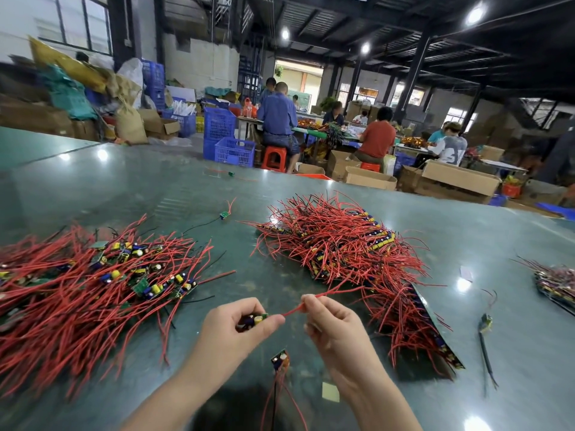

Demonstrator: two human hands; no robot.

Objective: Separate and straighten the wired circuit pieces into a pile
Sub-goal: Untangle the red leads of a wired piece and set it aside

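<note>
The left hand (239,325) pinches a small green circuit board with a yellow capacitor (253,320) between thumb and curled fingers, just above the glossy dark green table (311,181); the right hand (333,321) grips the thin red insulated wire (311,301) that runs from that board, fingertips closed round it close to the board, the free end trailing up and to the right toward the ordered pile of red-wired boards (348,244) laid in rows; on the person's left lies the tangled heap of red-wired boards (93,284), wires crossing every way, still to be sorted; one loose board with red and black leads (281,360) lies on the table near the wrists, and a few strays lie farther off. The piece looks very light; the board is stiff and likely bears fragile solder joints where the wire enters, so it seems wise to hold the board by its edges and draw the fingers along the wire rather than tug at the joint; the wire is soft, keeps a bend, and its smooth insulation should slide through a light pinch; the leads probably snag on neighbours when lifted from the heap.
</note>
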